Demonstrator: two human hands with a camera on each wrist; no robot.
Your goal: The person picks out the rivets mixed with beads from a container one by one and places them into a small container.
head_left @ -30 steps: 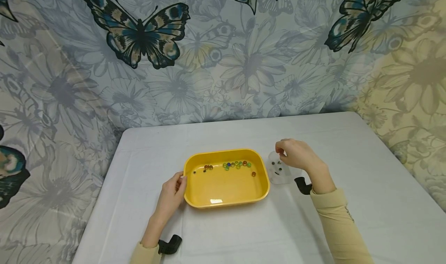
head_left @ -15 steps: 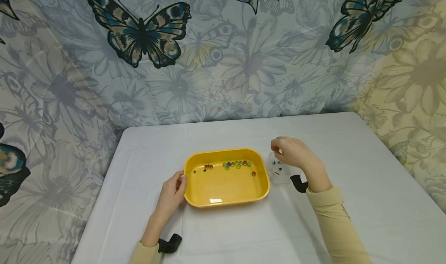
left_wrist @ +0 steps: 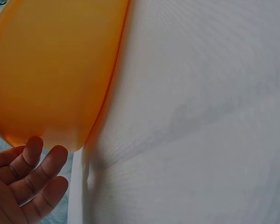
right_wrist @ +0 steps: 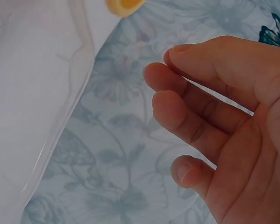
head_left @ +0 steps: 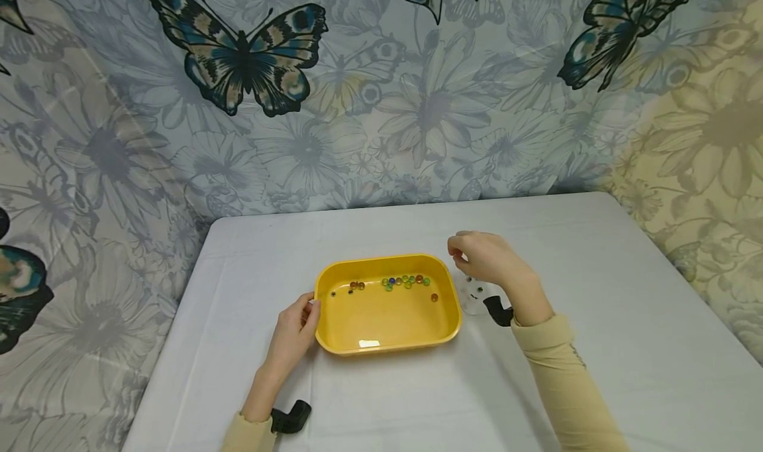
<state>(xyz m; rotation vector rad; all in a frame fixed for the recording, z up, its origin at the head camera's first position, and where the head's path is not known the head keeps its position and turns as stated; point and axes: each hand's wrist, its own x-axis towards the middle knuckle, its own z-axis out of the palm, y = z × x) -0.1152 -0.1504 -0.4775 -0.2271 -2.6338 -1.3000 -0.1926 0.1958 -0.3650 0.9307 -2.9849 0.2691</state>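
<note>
A yellow tray [head_left: 381, 319] lies mid-table, with several glassy green, amber and blue balls [head_left: 406, 282] along its far side. Further left in it sit amber balls [head_left: 356, 285] and tiny dark bits. My left hand [head_left: 293, 325] holds the tray's left end between thumb and fingers; in the left wrist view its fingertips [left_wrist: 59, 154] are at the tray's underside. My right hand [head_left: 484, 256] hovers just beyond the tray's far right corner, thumb and index tips together; anything small between them is hidden. Below it stands a clear container [head_left: 475, 308] with dark bits, partly covered by the hand.
White cloth [head_left: 381, 405] covers the table. Behind it hangs a butterfly-and-flower patterned backdrop [head_left: 429, 107]. A black wrist mount [head_left: 291, 417] sits at the left wrist and another black mount [head_left: 499, 311] at the right.
My right hand has moved left and slightly away from me, from above the clear container toward the tray's far right corner. My left hand and the tray stay in place.
</note>
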